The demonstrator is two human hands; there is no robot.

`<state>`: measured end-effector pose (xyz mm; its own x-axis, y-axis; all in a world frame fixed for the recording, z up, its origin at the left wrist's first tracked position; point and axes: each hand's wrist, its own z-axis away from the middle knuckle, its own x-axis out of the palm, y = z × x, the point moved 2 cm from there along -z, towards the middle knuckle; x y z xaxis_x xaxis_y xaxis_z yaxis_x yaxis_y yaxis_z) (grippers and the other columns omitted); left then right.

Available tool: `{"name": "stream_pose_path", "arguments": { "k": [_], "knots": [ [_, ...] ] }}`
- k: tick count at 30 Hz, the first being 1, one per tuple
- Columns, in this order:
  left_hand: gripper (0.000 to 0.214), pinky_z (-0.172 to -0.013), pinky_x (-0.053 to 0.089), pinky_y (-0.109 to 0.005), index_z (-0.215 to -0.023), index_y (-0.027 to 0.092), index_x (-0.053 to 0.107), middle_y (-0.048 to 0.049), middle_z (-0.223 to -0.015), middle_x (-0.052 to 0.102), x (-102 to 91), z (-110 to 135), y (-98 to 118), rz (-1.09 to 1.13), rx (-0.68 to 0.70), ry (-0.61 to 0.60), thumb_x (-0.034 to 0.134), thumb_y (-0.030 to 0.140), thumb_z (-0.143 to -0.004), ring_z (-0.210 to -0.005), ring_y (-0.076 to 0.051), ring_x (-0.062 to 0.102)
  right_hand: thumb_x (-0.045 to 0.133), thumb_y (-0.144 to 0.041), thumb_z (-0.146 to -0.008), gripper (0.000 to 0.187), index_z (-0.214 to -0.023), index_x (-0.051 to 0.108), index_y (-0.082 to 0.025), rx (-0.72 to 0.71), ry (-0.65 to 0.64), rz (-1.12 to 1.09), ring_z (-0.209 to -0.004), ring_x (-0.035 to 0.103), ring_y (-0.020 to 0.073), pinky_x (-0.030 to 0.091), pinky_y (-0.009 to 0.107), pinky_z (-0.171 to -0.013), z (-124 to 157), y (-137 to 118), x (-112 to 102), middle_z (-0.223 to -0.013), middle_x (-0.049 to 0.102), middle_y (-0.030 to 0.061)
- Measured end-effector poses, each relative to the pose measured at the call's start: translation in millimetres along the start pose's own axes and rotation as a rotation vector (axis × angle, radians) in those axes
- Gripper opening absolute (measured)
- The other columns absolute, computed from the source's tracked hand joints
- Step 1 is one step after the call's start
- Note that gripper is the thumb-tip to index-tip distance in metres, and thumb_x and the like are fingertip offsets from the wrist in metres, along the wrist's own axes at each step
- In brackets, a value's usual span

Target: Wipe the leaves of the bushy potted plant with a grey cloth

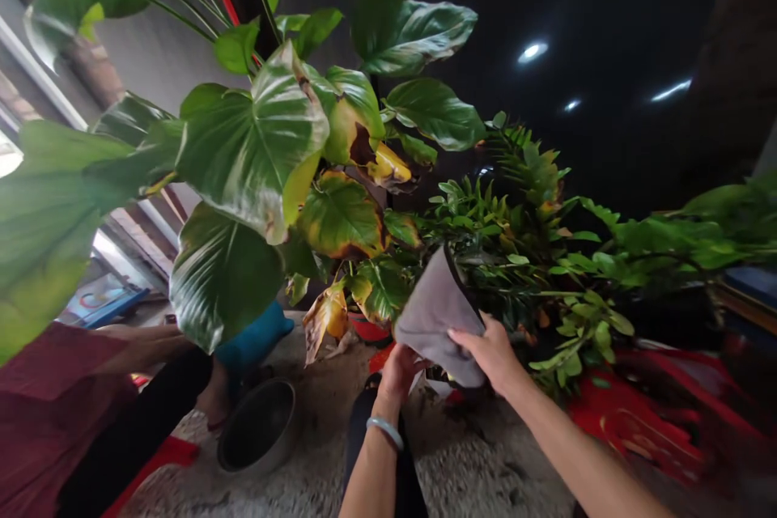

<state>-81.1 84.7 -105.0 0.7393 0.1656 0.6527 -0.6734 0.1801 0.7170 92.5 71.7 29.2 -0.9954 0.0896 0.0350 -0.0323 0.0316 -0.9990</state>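
Note:
A grey cloth [438, 320] is spread between my two hands, its upper corner pointing up toward the leaves. My right hand [494, 352] grips its right side, thumb lying on top and the other fingers hidden behind. At the lower left edge, my left hand [401, 376] holds the cloth from below; a pale bracelet [385, 431] circles that wrist. Just behind the cloth are green leaves, one of them mottled [380, 290]. Something white and red shows partly beneath the cloth, too covered to make out.
A large-leaved plant [252, 146] with browned, yellow leaves rises at left and centre. Smaller potted greenery [528, 235] lines the dark glossy wall [607, 32]. A grey basin [258, 427] stands on the floor beside a seated person [54, 413]. Red bags [643, 421] lie at right.

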Motion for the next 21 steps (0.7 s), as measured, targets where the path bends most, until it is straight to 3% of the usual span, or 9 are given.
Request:
{"name": "stream_pose_path", "arguments": {
  "k": [4,7,11,14,17,21],
  "knots": [
    [0.032,-0.078,0.048,-0.039,-0.097,0.013,0.068,-0.0121,-0.089,0.072,-1.0,-3,-7,-0.030,-0.062,0.008,0.064,0.038,-0.078,-0.082,-0.027,0.065,0.070,-0.030,-0.044,0.026,-0.068,0.073,-0.021,0.151,-0.029,0.051,-0.079,0.069,0.0345,0.052,0.046,-0.080,43,34,-22,-0.075,0.077,0.0086],
    [0.030,-0.077,0.048,-0.039,-0.095,0.014,0.068,-0.0114,-0.089,0.072,0.5,-1,-9,-0.006,-0.077,-0.015,0.063,0.039,-0.080,-0.078,-0.026,0.065,0.073,-0.030,-0.042,0.028,-0.069,0.074,-0.020,0.184,-0.044,0.064,-0.079,0.070,0.0349,0.053,0.045,-0.079,59,19,-42,-0.075,0.077,0.0084],
    [0.030,-0.074,0.049,-0.038,-0.093,0.014,0.066,-0.0081,-0.084,0.069,18.2,7,-8,0.020,-0.097,-0.070,0.059,0.041,-0.083,-0.071,-0.023,0.064,0.079,-0.034,-0.042,0.037,-0.074,0.074,-0.018,0.186,0.090,-0.101,-0.071,0.070,0.0320,0.056,0.041,-0.067,30,-27,-55,-0.070,0.076,0.0077],
    [0.027,-0.062,0.049,-0.035,-0.082,0.016,0.061,-0.0024,-0.073,0.063,37.8,11,-10,-0.013,-0.103,0.033,0.058,0.042,-0.084,-0.056,-0.017,0.059,0.081,-0.030,-0.040,0.037,-0.073,0.072,-0.018,0.163,0.260,-0.272,-0.071,0.070,0.0295,0.056,0.037,-0.063,2,-38,-52,-0.071,0.076,0.0075],
    [0.027,-0.061,0.047,-0.034,-0.078,0.015,0.059,-0.0010,-0.070,0.061,53.8,11,-15,-0.027,-0.087,0.146,0.062,0.042,-0.080,-0.052,-0.015,0.056,0.081,-0.027,-0.039,0.032,-0.068,0.072,-0.016,0.280,0.230,-0.312,-0.066,0.069,0.0277,0.055,0.035,-0.059,7,-13,-42,-0.067,0.076,0.0084],
    [0.023,-0.069,0.047,-0.031,-0.074,0.015,0.061,-0.0020,-0.067,0.063,61.0,8,-20,-0.018,-0.052,0.211,0.072,0.035,-0.071,-0.064,-0.017,0.059,0.081,-0.034,-0.042,0.035,-0.070,0.074,-0.015,0.463,0.063,-0.235,-0.066,0.071,0.0301,0.056,0.035,-0.059,57,26,-47,-0.068,0.076,0.0102]
  ]
}}
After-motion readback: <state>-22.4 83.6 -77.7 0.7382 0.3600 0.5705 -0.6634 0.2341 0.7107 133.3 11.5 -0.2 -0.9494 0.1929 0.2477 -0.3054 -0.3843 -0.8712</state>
